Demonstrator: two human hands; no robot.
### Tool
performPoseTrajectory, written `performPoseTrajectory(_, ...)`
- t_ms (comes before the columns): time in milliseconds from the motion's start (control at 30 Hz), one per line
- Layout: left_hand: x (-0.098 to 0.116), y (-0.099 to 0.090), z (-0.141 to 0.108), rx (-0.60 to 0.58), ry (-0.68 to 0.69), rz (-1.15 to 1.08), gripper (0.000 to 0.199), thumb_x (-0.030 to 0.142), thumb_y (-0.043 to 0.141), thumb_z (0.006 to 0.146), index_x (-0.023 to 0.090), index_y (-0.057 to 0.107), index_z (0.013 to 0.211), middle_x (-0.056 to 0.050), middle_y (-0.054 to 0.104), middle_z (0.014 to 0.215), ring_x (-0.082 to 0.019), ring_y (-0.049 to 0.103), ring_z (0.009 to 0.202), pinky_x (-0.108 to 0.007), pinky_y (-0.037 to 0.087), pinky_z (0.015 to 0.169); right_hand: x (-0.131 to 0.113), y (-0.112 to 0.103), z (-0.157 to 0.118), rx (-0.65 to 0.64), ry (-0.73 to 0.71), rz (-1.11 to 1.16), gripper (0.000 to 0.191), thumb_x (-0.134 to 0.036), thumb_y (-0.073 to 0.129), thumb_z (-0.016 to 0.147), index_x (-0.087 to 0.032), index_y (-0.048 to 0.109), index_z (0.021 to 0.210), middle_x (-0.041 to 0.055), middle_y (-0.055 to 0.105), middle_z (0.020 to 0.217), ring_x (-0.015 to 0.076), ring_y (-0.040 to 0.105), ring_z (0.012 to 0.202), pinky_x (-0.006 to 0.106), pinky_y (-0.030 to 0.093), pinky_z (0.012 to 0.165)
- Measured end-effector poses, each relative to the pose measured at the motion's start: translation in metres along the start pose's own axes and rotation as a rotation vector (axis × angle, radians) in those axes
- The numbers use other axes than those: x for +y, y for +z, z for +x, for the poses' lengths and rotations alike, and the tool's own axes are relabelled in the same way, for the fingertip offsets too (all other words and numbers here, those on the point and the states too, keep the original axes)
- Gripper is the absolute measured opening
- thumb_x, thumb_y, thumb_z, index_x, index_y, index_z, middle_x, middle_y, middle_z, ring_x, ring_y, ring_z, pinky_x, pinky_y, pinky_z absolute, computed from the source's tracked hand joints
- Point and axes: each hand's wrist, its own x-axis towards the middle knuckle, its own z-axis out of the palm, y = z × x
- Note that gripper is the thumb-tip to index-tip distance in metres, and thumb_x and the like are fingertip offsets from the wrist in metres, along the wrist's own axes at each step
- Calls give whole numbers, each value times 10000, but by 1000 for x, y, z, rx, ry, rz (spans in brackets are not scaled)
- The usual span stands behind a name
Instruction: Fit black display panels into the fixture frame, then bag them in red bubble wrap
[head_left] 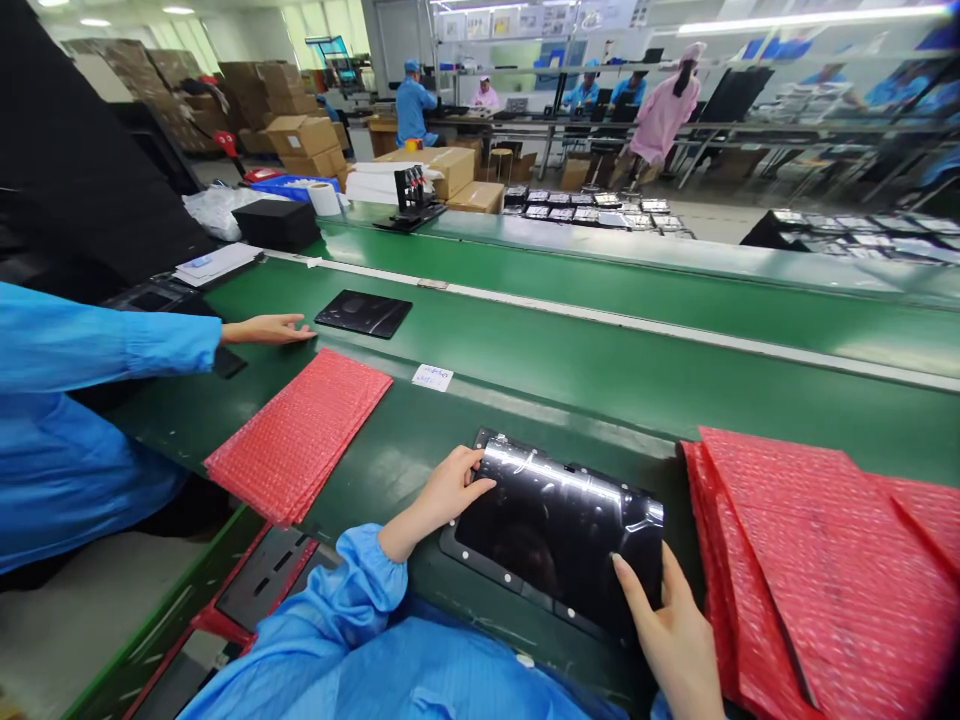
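Observation:
A glossy black tablet screen panel (551, 530), covered in a bubbled clear film, lies over a dark frame (486, 571) with white dots along its edge. My left hand (450, 488) grips the panel's left upper edge, thumb on top and fingers at the rim. At the right edge, my right hand (671, 620) holds the panel between the thumb on its face and fingers behind. The undersides of both grips are hidden. Close by on the right rises a stack of red bubble-wrap bags (825, 560).
Another stack of red bubble bags (300, 435) lies left of me. Beyond it, a co-worker's hand (274, 329) reaches toward a black tablet (364, 313) on the green conveyor (600, 350). A small written label (433, 377) sits between. A black fixture (412, 200) stands at the far edge.

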Motion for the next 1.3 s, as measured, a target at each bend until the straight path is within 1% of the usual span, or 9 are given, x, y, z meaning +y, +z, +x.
performPoseTrajectory(133, -2, 1, 0, -4, -1, 31, 352, 311, 627, 809, 199, 626, 1143, 0, 503, 896, -108, 457, 641, -261, 416, 680, 3, 1, 1, -15, 76, -128, 883, -678, 618, 688, -159, 467, 1386, 96, 740, 986, 267, 656, 688, 371, 491, 685)
performPoseTrajectory(333, -2, -1, 1, -17, -3, 104, 348, 313, 626, 814, 203, 624, 1144, -2, 520, 880, -122, 490, 676, -264, 434, 697, 3, 0, 1, -49, 48, -140, 860, -674, 593, 721, -178, 438, 1407, 71, 743, 891, 217, 603, 521, 349, 478, 605)
performPoseTrajectory(500, 4, -1, -5, -20, -12, 192, 401, 361, 596, 845, 211, 576, 1217, -33, 556, 997, -138, 546, 725, -273, 463, 712, 4, 0, -1, -90, 62, -186, 856, -684, 555, 756, -204, 376, 1441, 45, 728, 784, 191, 541, 418, 336, 458, 528)
performPoseTrajectory(633, 13, 4, -15, 27, 5, 439, 453, 372, 495, 912, 198, 474, 1330, -76, 536, 1115, -212, 583, 926, -325, 483, 779, 7, -1, 0, -118, 49, -214, 819, -684, 535, 775, -223, 374, 1432, 5, 693, 680, 190, 547, 414, 319, 447, 525)
performPoseTrajectory(733, 14, 9, -20, 37, 53, 682, 429, 363, 422, 952, 179, 457, 1337, -75, 545, 1084, -203, 601, 926, -310, 507, 754, 9, -1, 3, -145, 51, -246, 838, -692, 506, 788, -187, 358, 1441, -26, 623, 560, 211, 567, 434, 315, 435, 528)
performPoseTrajectory(967, 11, 11, -18, 47, 97, 763, 386, 349, 410, 964, 178, 498, 1299, -68, 557, 1051, -179, 616, 914, -284, 526, 753, 6, 1, 9, -156, -5, -317, 865, -721, 432, 805, -131, 361, 1434, -87, 423, 400, 249, 580, 438, 307, 402, 476)
performPoseTrajectory(1167, 28, 5, -17, -43, 56, 886, 393, 323, 410, 963, 168, 513, 1308, -81, 588, 1058, -201, 629, 905, -274, 531, 655, 3, -3, 15, -160, -158, -728, 765, -634, 322, 904, -80, 356, 1431, 50, 633, 544, 308, 646, 511, 351, 422, 469)
performPoseTrajectory(1233, 35, 3, -15, -72, 51, 921, 390, 307, 403, 964, 164, 527, 1305, -89, 601, 1062, -214, 629, 919, -277, 530, 636, 4, -5, 19, -107, -297, -830, 712, -603, 352, 909, -82, 434, 1388, 124, 701, 710, 323, 676, 620, 380, 466, 520)
performPoseTrajectory(1300, 40, 2, -14, -83, 53, 944, 389, 288, 387, 968, 155, 539, 1301, -98, 613, 1061, -223, 626, 926, -287, 531, 625, 3, -7, 23, -65, -503, -823, 611, -561, 437, 898, -119, 543, 1307, 171, 711, 970, 327, 676, 846, 404, 511, 672)
